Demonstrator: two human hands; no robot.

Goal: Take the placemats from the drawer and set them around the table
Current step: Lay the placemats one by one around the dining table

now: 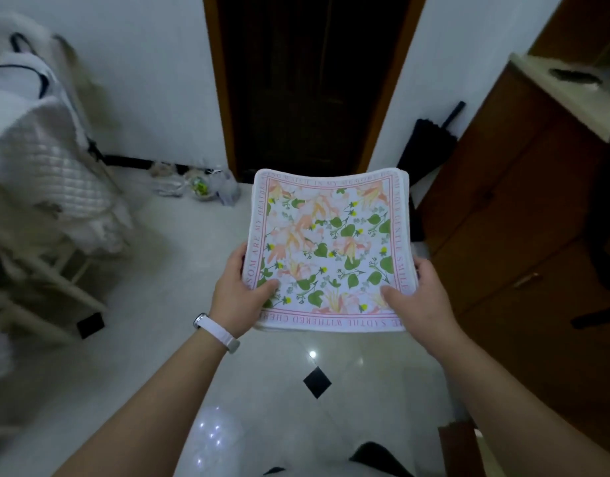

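Head view, frame centre: left hand (235,293) and right hand (421,297) pinch floral white cloth placemat stack (329,249) by near corners; far edge sags, layers could slide off.

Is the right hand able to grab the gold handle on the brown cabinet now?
Probably not right away: the right hand grips the placemats together with the left hand. Nothing stands between it and the handle, though.
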